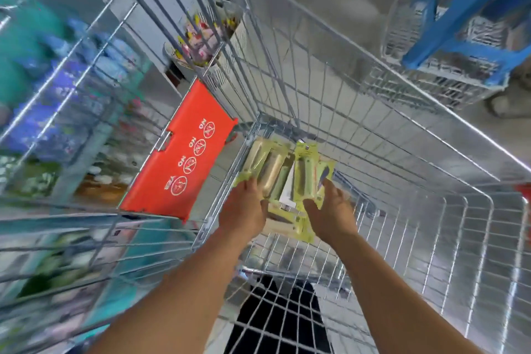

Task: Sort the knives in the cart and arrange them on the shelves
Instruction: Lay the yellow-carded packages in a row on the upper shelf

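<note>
Both my arms reach down into a wire shopping cart (373,129). My left hand (244,208) grips a stack of yellow-green carded knife packs (265,167) near the cart's left wall. My right hand (332,214) holds another yellow-green knife pack (309,172) just to the right of the first stack. More packs of the same colour (298,227) lie on the cart floor between and under my hands. The image is blurred, so the knives inside the packs are not clear.
The cart's red child-seat flap (184,167) hangs on its left wall. Blurred shelves of goods (57,112) stand at the left. A second wire cart with blue frame (459,37) is at the upper right, on a grey floor.
</note>
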Demonstrator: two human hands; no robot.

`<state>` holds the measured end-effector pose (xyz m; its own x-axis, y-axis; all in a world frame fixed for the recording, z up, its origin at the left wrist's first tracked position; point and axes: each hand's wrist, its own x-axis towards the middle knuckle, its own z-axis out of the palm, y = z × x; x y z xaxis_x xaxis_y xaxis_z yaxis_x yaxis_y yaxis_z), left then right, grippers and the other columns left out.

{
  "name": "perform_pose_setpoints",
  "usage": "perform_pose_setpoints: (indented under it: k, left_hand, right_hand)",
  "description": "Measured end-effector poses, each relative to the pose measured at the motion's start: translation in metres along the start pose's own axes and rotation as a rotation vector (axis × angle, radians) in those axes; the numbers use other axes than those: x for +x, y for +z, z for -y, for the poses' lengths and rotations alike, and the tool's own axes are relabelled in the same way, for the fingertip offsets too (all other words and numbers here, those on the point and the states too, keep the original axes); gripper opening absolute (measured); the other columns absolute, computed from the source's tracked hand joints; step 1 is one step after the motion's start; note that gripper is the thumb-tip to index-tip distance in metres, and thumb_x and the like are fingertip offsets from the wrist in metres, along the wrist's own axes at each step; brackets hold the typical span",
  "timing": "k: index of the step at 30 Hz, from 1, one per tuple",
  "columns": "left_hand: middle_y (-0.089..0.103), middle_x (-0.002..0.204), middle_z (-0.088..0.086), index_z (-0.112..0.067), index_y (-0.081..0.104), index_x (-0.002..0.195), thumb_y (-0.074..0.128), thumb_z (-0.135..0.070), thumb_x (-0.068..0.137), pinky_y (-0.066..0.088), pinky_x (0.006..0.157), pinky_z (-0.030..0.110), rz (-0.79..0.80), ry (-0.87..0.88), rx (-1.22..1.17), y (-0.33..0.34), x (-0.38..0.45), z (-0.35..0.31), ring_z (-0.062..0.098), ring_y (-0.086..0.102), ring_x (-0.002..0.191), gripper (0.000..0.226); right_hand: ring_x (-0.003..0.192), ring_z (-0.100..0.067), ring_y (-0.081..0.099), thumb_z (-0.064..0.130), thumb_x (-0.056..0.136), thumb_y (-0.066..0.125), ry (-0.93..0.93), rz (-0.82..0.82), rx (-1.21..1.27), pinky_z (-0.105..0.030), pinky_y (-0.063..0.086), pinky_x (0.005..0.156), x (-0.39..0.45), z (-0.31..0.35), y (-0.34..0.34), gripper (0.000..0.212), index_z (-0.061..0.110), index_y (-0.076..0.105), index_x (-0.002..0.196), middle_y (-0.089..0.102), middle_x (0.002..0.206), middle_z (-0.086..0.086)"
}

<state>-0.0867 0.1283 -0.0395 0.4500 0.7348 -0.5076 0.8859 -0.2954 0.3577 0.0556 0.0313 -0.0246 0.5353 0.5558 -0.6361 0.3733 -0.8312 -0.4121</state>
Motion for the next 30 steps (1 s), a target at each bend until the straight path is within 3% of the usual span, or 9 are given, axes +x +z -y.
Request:
perform_pose_setpoints:
  k: [3,10,14,17,20,24,27,30]
  left_hand:
    - [0.051,0.127,0.015,-0.01,0.035,0.137,0.053,-0.026,0.09,0.044,0.093,0.041,0.025,-0.021,0.035,0.016,0.028,0.014,0.033,0.051,0.114,0.053]
    - [0.043,0.137,0.012,-0.009,0.034,0.139,0.055,-0.023,0.091,0.04,0.096,0.037,-0.005,-0.011,0.095,0.056,0.083,0.033,0.029,0.046,0.12,0.054]
    - [0.009,0.157,0.013,-0.014,0.013,0.151,0.051,-0.03,0.094,0.023,0.113,0.037,0.011,-0.057,0.131,0.072,0.11,0.038,0.03,0.019,0.142,0.07]
    - [-0.005,0.158,0.016,-0.018,0.003,0.152,0.049,-0.054,0.089,0.01,0.116,0.043,0.049,-0.115,0.142,0.083,0.119,0.037,0.033,0.003,0.145,0.086]
    - [0.014,0.155,0.014,-0.021,0.014,0.15,0.058,-0.061,0.08,0.014,0.114,0.042,-0.053,-0.135,0.107,0.09,0.118,0.033,0.031,0.014,0.141,0.09]
    - [0.04,0.14,0.009,-0.02,0.032,0.142,0.069,-0.046,0.078,0.024,0.109,0.039,-0.195,-0.082,0.001,0.088,0.118,0.031,0.028,0.033,0.128,0.078]
    - [0.041,0.137,0.012,-0.012,0.024,0.146,0.067,-0.049,0.078,0.027,0.106,0.039,-0.189,-0.11,0.0,0.084,0.121,0.032,0.031,0.036,0.123,0.089]
    - [0.04,0.131,0.014,-0.009,0.026,0.144,0.067,-0.053,0.076,0.033,0.101,0.04,-0.166,-0.128,0.009,0.084,0.121,0.03,0.032,0.037,0.119,0.091]
  right_hand:
    - [0.132,-0.035,0.038,0.032,0.093,0.054,0.049,-0.001,0.021,-0.045,0.037,0.107,0.027,-0.006,0.016,0.067,0.017,0.019,0.149,0.03,0.148,-0.016]
    - [0.138,-0.029,0.022,0.036,0.09,0.055,0.102,-0.049,-0.046,-0.041,0.033,0.105,0.084,-0.02,0.057,0.071,0.018,0.017,0.148,0.021,0.152,-0.009]
    - [0.143,-0.031,0.009,0.046,0.086,0.059,0.145,-0.094,-0.057,-0.041,0.017,0.115,0.105,-0.023,0.072,0.09,0.021,0.0,0.15,0.007,0.156,-0.007]
    - [0.142,-0.03,0.002,0.05,0.081,0.063,0.176,-0.133,-0.01,-0.044,0.021,0.113,0.114,-0.022,0.083,0.098,0.023,-0.001,0.15,0.003,0.156,-0.003]
    - [0.142,-0.031,0.004,0.047,0.08,0.064,0.163,-0.198,-0.007,-0.046,0.02,0.114,0.116,-0.02,0.091,0.093,0.03,0.003,0.148,0.003,0.157,-0.001]
    - [0.141,-0.031,0.007,0.037,0.081,0.068,0.159,-0.233,0.041,-0.053,0.029,0.11,0.112,-0.022,0.093,0.086,0.039,0.011,0.145,0.006,0.156,0.003]
    - [0.138,-0.032,0.014,0.02,0.081,0.064,0.126,-0.278,0.086,-0.046,0.03,0.109,0.112,-0.023,0.088,0.079,0.042,0.019,0.142,0.016,0.152,-0.002]
    - [0.133,-0.034,0.021,0.02,0.083,0.062,0.172,-0.277,0.101,-0.047,0.036,0.103,0.113,-0.023,0.083,0.081,0.037,0.015,0.147,0.024,0.144,-0.007]
